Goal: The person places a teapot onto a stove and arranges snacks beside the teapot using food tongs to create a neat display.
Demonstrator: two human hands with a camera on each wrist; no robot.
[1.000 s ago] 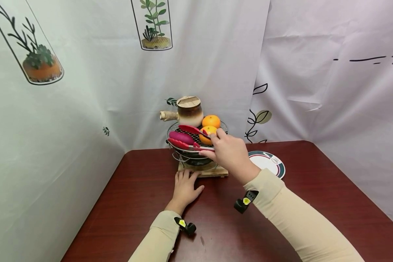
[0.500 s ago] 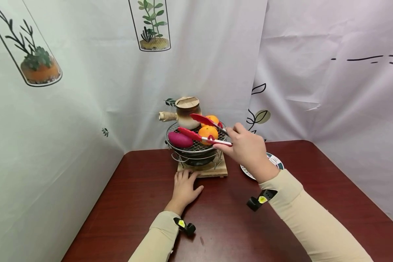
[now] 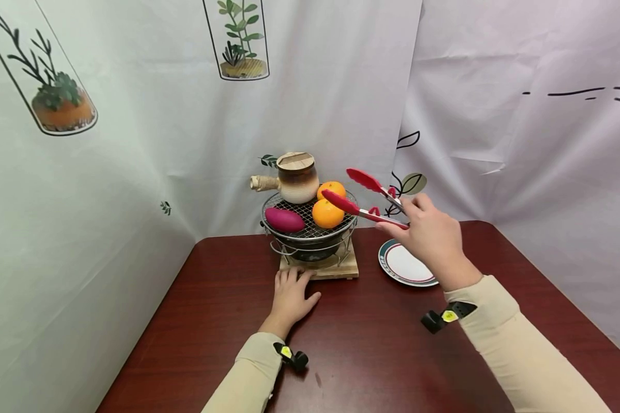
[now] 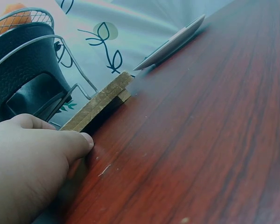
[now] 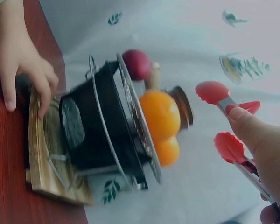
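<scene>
My right hand point(image 3: 434, 241) grips red-tipped tongs point(image 3: 342, 202) in the air, right of the grill. In the right wrist view, the two scalloped tongs heads point(image 5: 213, 92) stand apart with nothing between them. My left hand point(image 3: 290, 301) rests at the front edge of the wooden board point(image 3: 348, 267), its fingertips on the wood. On that board stands a round black tabletop grill point(image 5: 91, 121) with a wire mesh top. The mesh carries a purple sweet potato point(image 3: 285, 220), a front orange point(image 3: 328, 214), a rear orange point(image 3: 332, 190) and a lidded clay pot point(image 3: 298, 186).
A white plate point(image 3: 407, 265) with a patterned rim lies right of the board, partly behind my right hand. The dark red table point(image 3: 361, 344) runs back to a white printed curtain point(image 3: 336, 103). The pot's side handle point(image 3: 264, 183) sticks out leftward.
My right hand has carried the tongs rightward from over the sweet potato, past the oranges, to beside the grill. The plate's left part now shows. My left hand has stayed still.
</scene>
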